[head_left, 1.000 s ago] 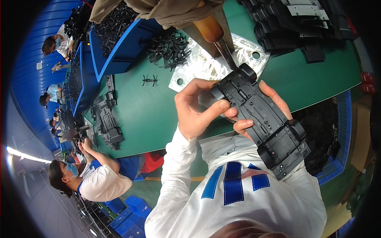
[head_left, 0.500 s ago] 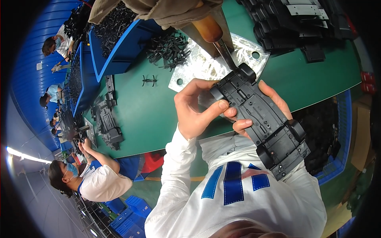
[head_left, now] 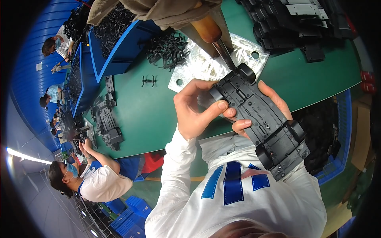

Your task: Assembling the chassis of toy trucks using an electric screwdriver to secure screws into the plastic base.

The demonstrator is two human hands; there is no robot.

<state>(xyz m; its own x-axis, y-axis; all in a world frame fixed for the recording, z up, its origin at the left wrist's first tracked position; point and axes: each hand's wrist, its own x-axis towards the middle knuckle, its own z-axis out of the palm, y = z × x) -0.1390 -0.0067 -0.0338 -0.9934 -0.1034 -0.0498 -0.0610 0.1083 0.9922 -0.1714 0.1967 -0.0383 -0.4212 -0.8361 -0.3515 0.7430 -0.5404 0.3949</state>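
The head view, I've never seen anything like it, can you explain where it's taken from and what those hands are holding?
There is no robot here: these are a person's bare hands. The wide fisheye camera sits on that person's head, looking down, so straight edges bend. The left hand and right hand hold a long black plastic part, the right mostly hidden behind it. An amber-handled tool points down at the part's upper end; whether they touch, I can't tell. On the green table lie a shiny metal plate, a heap of small black pieces, one similar piece by itself, and stacked larger black parts. Another person in a white top appears at the left.
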